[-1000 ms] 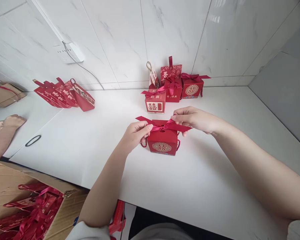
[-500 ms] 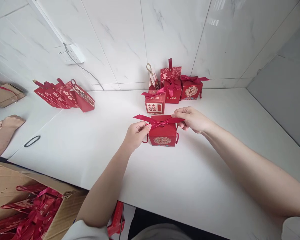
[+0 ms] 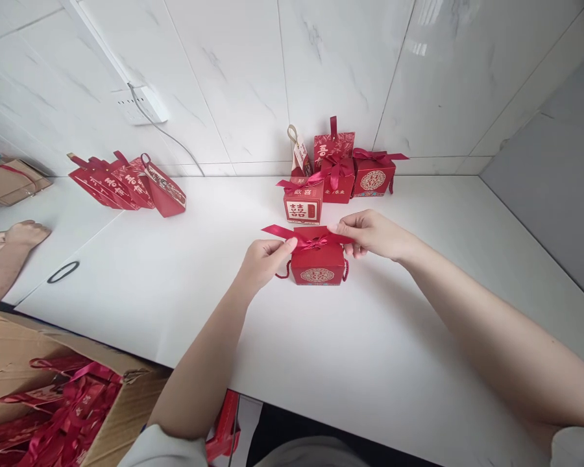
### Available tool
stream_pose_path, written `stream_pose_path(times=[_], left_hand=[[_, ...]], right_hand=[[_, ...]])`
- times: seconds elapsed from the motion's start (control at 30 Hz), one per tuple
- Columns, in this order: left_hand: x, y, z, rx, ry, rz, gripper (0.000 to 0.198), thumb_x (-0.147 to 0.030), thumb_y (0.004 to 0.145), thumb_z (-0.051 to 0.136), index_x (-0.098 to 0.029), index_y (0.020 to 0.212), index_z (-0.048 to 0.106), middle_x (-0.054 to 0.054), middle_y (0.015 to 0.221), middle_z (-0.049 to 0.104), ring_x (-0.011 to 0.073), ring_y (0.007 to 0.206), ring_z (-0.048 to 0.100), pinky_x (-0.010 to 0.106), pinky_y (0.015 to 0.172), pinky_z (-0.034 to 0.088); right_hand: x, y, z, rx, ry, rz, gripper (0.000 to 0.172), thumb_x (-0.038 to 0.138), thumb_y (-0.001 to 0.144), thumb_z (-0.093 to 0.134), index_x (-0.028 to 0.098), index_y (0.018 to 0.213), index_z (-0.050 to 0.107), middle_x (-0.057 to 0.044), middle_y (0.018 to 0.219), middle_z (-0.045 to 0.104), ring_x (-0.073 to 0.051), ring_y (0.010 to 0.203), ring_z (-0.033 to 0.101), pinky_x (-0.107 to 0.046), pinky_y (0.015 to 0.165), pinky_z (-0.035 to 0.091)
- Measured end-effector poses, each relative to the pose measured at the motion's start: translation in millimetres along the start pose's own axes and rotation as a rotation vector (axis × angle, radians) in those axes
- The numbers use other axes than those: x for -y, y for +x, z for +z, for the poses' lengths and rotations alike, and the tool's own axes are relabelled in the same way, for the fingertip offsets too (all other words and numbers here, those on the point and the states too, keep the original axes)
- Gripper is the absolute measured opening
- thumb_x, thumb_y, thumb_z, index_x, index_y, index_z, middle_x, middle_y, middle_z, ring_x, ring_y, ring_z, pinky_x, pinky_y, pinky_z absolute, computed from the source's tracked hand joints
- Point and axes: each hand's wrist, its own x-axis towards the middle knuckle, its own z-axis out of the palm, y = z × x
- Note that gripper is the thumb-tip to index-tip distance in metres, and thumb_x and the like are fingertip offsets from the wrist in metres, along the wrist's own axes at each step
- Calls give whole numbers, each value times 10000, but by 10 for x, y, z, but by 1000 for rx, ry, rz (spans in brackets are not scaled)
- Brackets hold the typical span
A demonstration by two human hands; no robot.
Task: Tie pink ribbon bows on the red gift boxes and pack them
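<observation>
A red gift box with a gold round emblem stands upright on the white table, a twisted red cord at each side. Across its top runs a red satin ribbon, knotted in the middle. My left hand pinches the ribbon just left of the knot, its loose tail pointing up and left. On the other side, my right hand is closed on the ribbon's right part between thumb and fingers. Right behind stands another red box with a white label.
More ribboned boxes stand against the tiled wall. Several red bags lean in a row at the back left. A black loop lies near another person's hand. An open carton of red boxes sits at the lower left.
Both hands stay on the ribbon. My right hand has shifted slightly left, closer to the knot, and my left thumb is a little nearer the knot. The view has tilted slightly.
</observation>
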Motion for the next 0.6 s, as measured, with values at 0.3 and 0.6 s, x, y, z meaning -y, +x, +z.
stream_pose_path(times=[0.3,0.6], left_hand=[[-66,-54,79,-420,374,497,120,-303,835,661,-244,938,677,49,1152,606,207,1129,555,364,974,446],[21,29,-59,-69,263,226,107,-247,825,591,-223,884,677,64,1308,562,257,1207,542,404,1001,441]], right_hand=[[90,-83,112,137,-36,-57,393,561,850,643,181,761,596,-50,746,686,-156,668,663,-240,563,460],[-22,-20,314,223,70,-114,330,452,886,607,172,713,601,-38,720,668,-152,646,645,-277,618,480]])
